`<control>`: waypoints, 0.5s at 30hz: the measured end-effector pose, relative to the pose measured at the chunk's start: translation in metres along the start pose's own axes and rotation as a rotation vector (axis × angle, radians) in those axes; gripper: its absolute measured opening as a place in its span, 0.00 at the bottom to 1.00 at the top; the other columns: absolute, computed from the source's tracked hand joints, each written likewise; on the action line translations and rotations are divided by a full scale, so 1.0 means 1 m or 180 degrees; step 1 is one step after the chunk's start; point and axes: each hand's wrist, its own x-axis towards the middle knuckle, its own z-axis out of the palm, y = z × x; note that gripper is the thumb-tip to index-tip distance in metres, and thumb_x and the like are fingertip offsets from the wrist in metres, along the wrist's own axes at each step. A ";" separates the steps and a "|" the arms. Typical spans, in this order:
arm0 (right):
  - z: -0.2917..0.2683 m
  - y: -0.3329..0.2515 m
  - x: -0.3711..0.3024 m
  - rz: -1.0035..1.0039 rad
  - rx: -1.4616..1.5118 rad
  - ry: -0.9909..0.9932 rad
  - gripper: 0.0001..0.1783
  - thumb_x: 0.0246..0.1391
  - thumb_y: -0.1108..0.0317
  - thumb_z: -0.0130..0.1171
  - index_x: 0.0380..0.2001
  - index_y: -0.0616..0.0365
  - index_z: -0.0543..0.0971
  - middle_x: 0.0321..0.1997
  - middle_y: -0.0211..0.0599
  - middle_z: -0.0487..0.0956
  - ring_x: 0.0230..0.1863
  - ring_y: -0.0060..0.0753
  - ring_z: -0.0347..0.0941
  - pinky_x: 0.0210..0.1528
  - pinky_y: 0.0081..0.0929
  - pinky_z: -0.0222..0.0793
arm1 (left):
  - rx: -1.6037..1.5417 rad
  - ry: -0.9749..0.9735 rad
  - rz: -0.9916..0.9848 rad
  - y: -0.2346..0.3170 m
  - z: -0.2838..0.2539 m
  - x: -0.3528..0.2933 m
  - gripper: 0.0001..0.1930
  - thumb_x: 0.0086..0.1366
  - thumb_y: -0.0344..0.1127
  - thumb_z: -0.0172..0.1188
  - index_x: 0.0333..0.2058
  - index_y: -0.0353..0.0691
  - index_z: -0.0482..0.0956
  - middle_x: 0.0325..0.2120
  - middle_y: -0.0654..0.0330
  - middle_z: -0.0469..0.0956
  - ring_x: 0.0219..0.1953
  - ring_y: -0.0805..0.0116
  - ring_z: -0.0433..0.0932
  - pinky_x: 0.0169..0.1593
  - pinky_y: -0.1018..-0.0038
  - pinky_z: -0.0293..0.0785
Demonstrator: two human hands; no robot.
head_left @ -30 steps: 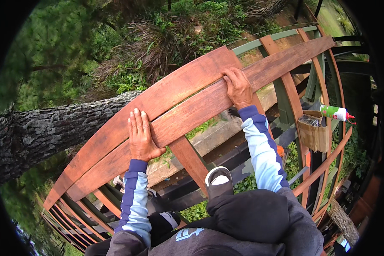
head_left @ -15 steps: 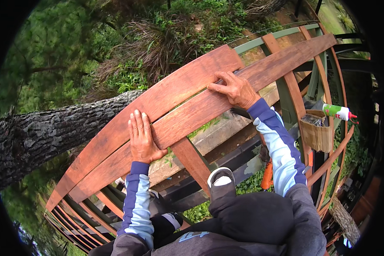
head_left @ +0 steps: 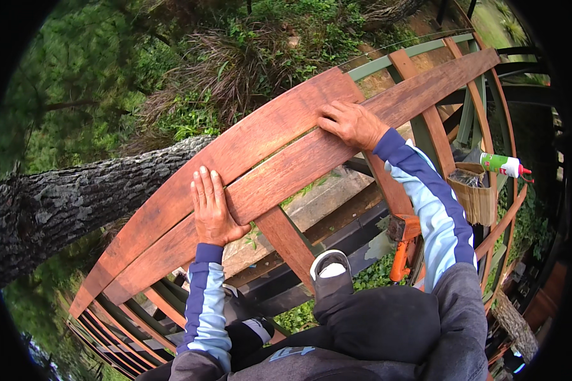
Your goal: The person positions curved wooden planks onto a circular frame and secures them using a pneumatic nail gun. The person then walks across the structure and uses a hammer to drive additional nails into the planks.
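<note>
Two reddish-brown wooden planks run side by side across a frame of crosspieces, a narrow dark gap between them. The far plank has a curved outer edge and ends squarely near the middle; the near plank carries on to the upper right. My left hand lies flat on the near plank, its fingertips reaching over the gap and its thumb spread out. Farther right, my right hand has its fingers bent together over the gap, gripping the near plank's far edge. Its fingertips are partly hidden.
Beside my right forearm an orange-handled tool rests among the crosspieces. A cardboard box and a white-and-green bottle with a red nozzle sit at the right. A thick tree trunk passes behind the planks. My shoe is below.
My right hand has shifted slightly right, its thumb and fingers drawing together from a spread hold. The right forearm swung outward, uncovering more of the orange tool. My left hand stays put.
</note>
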 end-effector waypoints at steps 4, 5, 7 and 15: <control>-0.003 0.003 0.000 0.0055 0.0016 -0.0113 0.14 0.47 0.69 0.54 0.40 0.57 0.73 0.44 0.36 0.74 0.43 0.37 0.71 0.43 0.33 0.74 | 0.0005 0.0015 0.0022 0.000 0.000 0.000 0.66 0.25 0.50 0.71 0.64 0.26 0.50 0.66 0.36 0.46 0.69 0.41 0.44 0.70 0.54 0.41; -0.003 0.003 0.001 0.0029 -0.0012 -0.0108 0.14 0.47 0.69 0.54 0.39 0.58 0.73 0.42 0.36 0.73 0.42 0.36 0.71 0.43 0.31 0.73 | -0.0004 0.0045 0.0040 0.000 0.000 0.000 0.66 0.25 0.50 0.71 0.64 0.26 0.50 0.66 0.36 0.45 0.69 0.41 0.44 0.70 0.54 0.41; -0.003 0.004 0.001 -0.0043 -0.0056 -0.0097 0.14 0.45 0.70 0.56 0.38 0.58 0.73 0.38 0.36 0.73 0.40 0.34 0.71 0.43 0.29 0.73 | -0.0012 0.0065 0.0057 0.000 0.000 0.000 0.65 0.25 0.50 0.71 0.64 0.26 0.50 0.66 0.36 0.45 0.69 0.41 0.44 0.70 0.54 0.41; -0.005 0.022 -0.005 0.0381 0.0072 0.0749 0.16 0.42 0.79 0.56 0.38 0.60 0.73 0.36 0.40 0.72 0.38 0.41 0.72 0.39 0.31 0.73 | -0.0030 0.0126 0.0004 0.000 0.002 0.000 0.65 0.24 0.47 0.70 0.65 0.29 0.50 0.67 0.39 0.46 0.70 0.44 0.44 0.71 0.55 0.41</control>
